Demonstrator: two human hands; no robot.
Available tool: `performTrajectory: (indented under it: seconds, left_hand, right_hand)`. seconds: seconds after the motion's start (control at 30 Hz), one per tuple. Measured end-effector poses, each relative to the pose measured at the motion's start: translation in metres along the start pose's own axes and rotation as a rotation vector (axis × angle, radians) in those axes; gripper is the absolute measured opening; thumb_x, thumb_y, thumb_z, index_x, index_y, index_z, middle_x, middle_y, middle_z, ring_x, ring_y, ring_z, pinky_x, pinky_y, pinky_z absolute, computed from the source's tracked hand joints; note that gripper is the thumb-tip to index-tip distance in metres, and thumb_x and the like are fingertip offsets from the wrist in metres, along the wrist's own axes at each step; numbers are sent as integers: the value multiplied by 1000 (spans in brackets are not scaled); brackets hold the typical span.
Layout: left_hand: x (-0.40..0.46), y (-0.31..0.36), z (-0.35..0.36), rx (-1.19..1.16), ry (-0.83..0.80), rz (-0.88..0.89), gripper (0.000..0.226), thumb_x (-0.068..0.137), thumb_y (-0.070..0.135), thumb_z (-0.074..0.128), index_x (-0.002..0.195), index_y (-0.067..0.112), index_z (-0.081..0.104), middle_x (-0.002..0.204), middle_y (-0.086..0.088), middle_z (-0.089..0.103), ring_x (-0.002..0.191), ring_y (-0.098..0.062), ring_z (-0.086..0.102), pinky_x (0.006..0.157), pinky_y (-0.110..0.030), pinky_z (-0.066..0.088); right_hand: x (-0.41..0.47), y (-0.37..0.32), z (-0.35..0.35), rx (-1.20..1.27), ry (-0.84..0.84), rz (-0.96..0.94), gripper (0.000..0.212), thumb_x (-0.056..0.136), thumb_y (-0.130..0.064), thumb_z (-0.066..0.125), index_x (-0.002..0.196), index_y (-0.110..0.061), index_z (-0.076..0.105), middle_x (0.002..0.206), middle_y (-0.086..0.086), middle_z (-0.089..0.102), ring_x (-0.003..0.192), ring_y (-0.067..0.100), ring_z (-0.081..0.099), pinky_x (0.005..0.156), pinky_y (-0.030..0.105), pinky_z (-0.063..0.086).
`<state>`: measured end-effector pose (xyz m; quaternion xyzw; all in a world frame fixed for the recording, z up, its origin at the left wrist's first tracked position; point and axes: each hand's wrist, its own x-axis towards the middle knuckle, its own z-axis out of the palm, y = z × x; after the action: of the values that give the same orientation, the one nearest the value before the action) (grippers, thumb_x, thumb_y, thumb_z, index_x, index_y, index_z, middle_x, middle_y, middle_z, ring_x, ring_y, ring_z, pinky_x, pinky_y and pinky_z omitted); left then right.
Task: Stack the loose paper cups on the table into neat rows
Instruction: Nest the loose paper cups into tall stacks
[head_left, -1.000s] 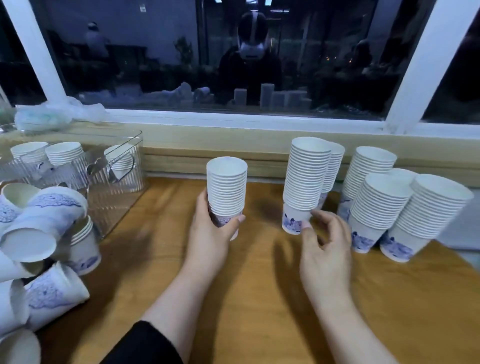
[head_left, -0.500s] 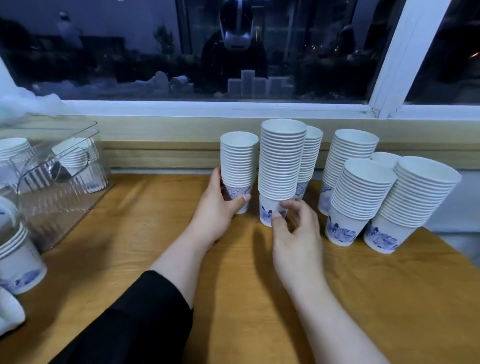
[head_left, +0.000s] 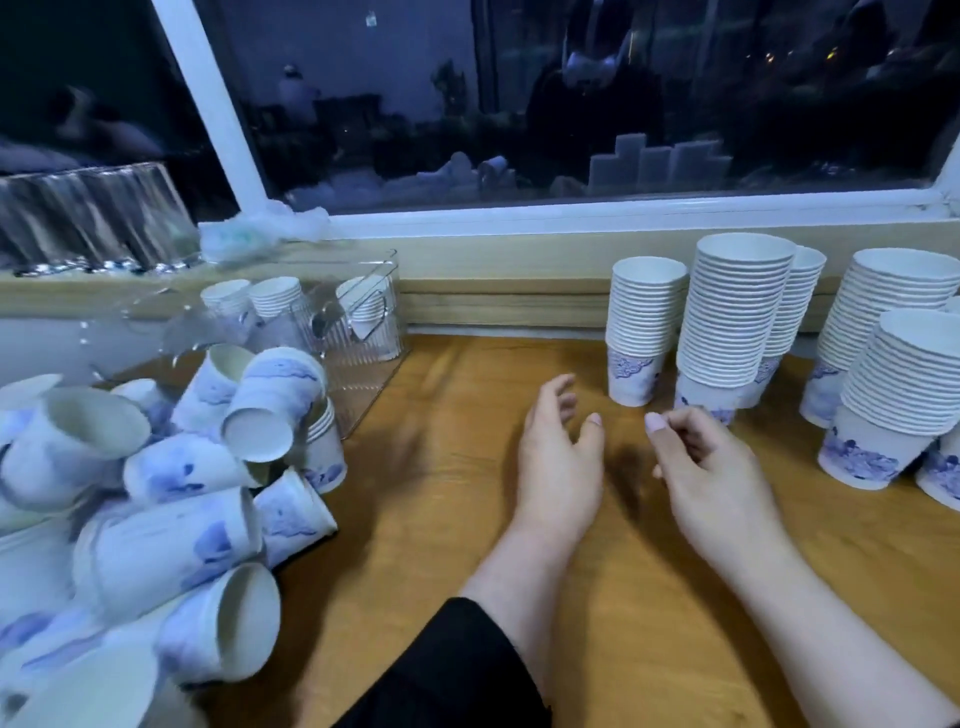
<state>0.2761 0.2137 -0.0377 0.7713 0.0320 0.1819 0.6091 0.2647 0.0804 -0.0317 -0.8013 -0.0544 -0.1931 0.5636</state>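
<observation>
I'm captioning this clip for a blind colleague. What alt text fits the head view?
Two empty hands, left hand and right hand, hover over a wooden table in front of upright stacks of paper cups at the right. A jumbled pile of loose cups lies at the left, beside a clear plastic bin under a dark window.

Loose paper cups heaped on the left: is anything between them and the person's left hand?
Nothing visible. Only bare wooden tabletop separates the empty left hand from the heap of white-and-blue paper cups. The clear plastic bin stands farther back.
</observation>
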Motion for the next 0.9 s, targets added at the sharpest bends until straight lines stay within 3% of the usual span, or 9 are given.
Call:
performTrajectory:
  seconds: [0.17,0.3,0.4,0.47,0.57,0.67,0.8,0.9]
  left_hand:
    - [-38,37,-40,2,61,41,36,94,12,54,113,43,51,113,8,63,102,-6,62,97,-35,52]
    - [-54,83,-90,15,117,188,25,94,13,54,111,31,58,109,5,64,94,-9,62,91,-36,53]
    - [-78,109,-132,93,104,326,22,95,12,57,114,21,61,108,2,63,91,-10,61,89,-37,53]
    - [-96,117,-162,172,90,403,22,94,14,58,116,20,61,109,3,62,95,-11,61,88,-38,53]
    - [-117,118,-212,324,103,469,25,92,19,59,117,19,63,111,2,62,103,-12,60,92,-37,50]
    - [-134,116,-267,497,189,500,24,92,23,62,116,19,64,112,3,63,106,-14,59,93,-34,47]
    - [-131,105,-335,713,331,257,24,94,39,63,110,22,66,106,3,66,99,-19,61,83,-36,48]
    - [-117,89,-359,901,188,-85,38,91,56,60,92,18,69,85,-3,68,93,-29,65,74,-36,50]
  right_hand:
    - [-29,-21,19,-43,-106,-15,16,96,-24,59,81,-21,63,69,-7,66,71,16,59,63,17,40]
    - [-68,-50,43,-51,-199,-52,15,95,-20,62,81,-15,62,72,5,67,70,21,59,62,21,40]
    - [-98,-73,62,21,-253,-57,17,91,-31,61,79,-19,61,73,1,67,67,5,59,60,13,40]
    - [-115,-85,75,24,-294,-42,9,93,-20,63,85,-22,63,83,-3,68,71,-5,58,65,8,41]
    - [-138,-98,92,29,-337,-42,4,93,-24,65,96,-24,64,93,-3,69,79,1,62,69,9,43]
    - [-156,-108,106,102,-345,-8,17,91,-30,66,107,-26,62,100,-4,69,87,12,66,71,13,45]
    - [-169,-127,121,155,-363,18,27,92,-28,64,118,-28,58,115,-7,65,94,5,64,80,14,48]
    - [-166,-142,133,114,-375,-23,38,95,-24,62,133,-21,55,125,-8,63,105,-6,59,90,9,45]
